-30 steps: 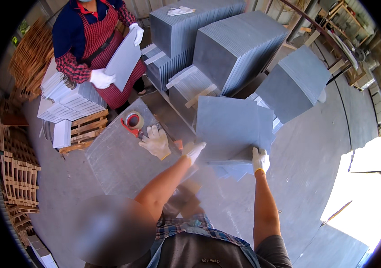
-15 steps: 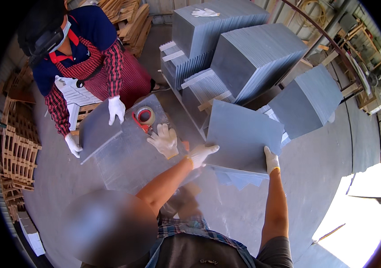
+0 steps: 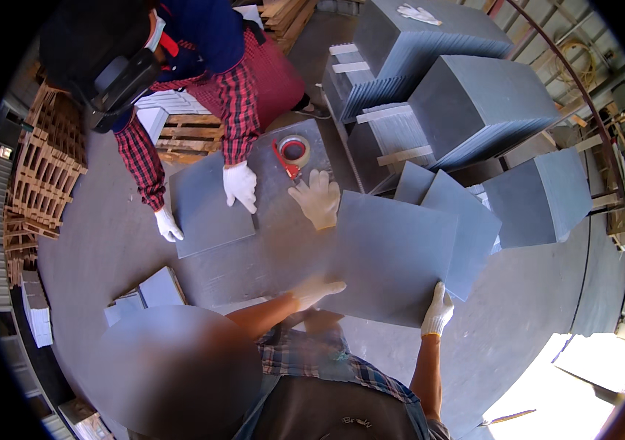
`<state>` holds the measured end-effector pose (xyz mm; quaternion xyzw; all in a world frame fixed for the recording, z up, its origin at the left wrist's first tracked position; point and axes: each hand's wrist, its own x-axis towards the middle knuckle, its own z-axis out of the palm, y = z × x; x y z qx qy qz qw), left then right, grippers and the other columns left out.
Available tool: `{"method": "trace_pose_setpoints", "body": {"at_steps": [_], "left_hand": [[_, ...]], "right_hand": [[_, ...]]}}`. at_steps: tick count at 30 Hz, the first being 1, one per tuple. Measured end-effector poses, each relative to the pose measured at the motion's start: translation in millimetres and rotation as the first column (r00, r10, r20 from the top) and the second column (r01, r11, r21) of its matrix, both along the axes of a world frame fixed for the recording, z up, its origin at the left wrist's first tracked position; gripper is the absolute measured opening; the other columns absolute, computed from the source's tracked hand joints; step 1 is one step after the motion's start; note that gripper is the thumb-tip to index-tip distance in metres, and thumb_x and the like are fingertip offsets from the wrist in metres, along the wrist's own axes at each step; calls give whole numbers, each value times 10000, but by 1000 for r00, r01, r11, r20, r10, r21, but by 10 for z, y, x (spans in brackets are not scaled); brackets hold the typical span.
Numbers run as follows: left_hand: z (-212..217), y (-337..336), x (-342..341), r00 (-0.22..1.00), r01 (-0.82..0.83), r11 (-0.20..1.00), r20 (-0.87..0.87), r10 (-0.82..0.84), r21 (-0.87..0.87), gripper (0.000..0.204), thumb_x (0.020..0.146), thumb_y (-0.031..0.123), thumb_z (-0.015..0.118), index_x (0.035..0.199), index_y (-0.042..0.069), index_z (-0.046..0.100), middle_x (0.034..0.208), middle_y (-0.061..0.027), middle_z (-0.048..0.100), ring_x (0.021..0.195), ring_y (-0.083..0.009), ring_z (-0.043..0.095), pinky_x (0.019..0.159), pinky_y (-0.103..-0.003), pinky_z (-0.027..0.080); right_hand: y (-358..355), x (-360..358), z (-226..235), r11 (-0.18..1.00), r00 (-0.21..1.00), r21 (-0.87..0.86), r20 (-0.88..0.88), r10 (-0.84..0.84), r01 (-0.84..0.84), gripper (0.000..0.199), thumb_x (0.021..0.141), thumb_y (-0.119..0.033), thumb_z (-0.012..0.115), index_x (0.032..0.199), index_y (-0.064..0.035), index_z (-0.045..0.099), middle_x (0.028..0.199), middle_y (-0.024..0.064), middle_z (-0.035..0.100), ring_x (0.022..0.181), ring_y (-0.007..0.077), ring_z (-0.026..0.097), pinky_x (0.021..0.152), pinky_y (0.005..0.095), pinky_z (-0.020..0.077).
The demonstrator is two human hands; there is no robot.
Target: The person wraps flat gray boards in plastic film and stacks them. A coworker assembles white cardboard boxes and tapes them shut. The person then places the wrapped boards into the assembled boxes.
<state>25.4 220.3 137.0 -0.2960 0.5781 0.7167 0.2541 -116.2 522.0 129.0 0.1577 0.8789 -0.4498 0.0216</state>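
Observation:
Between my gloved hands is a thin, grey square tile [image 3: 395, 257], tilted in front of my body. My left hand [image 3: 318, 292] grips its left edge, thumb on the upper face. At the lower right corner my right hand [image 3: 439, 311] is closed on the edge. Behind this tile, partly covered by it, another grey tile [image 3: 477, 231] is fanned out, with the corner of one more [image 3: 413, 182] beyond. On the worktable [image 3: 283, 249] lie an empty white glove [image 3: 318, 201] and a red tape dispenser with a roll of tape [image 3: 294, 152].
Across the table a co-worker's gloved hands [image 3: 239, 185] rest on another grey tile [image 3: 210, 213]. Large tile stacks [image 3: 466, 110] stand at the back right, a smaller stack [image 3: 536, 198] further right. Wooden pallets [image 3: 52, 154] are piled at the left. Loose tiles [image 3: 158, 290] lie low at the left.
My hands have drawn the tile down toward my body, uncovering the fanned tiles behind it. The co-worker's tile, tilted before, now lies flatter on the table. My view has shifted left.

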Motion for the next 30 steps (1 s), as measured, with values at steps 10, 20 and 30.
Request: {"method": "trace_pose_setpoints", "body": {"at_steps": [10, 20, 30], "left_hand": [[-95, -504, 1481, 975, 168, 942, 190, -115, -290, 775, 907, 517, 672, 1480, 35, 469, 1475, -225, 500, 1360, -338, 485, 1127, -417, 371], [183, -821, 1435, 828, 558, 635, 404, -388, -534, 644, 857, 537, 645, 1186, -16, 661, 1131, -286, 670, 1028, -399, 664, 852, -468, 512], [-415, -825, 975, 657, -74, 253, -238, -716, -965, 750, 713, 371, 815, 1285, -11, 516, 1326, -188, 474, 1253, -371, 412, 1058, -497, 344]], "right_hand": [[-598, 1330, -355, 991, 979, 47, 169, 117, -126, 579, 974, -475, 602, 785, 68, 675, 595, 142, 558, 586, 169, 469, 575, 407, 424], [-841, 1565, -879, 977, 953, -208, 283, 103, -44, 601, 1001, -482, 565, 1124, 90, 703, 895, 132, 727, 790, 181, 609, 744, 363, 514], [-886, 1526, -820, 979, 925, -174, 345, 159, -103, 607, 1026, -481, 513, 1191, 80, 675, 972, 118, 712, 851, 181, 599, 783, 349, 499]]}}
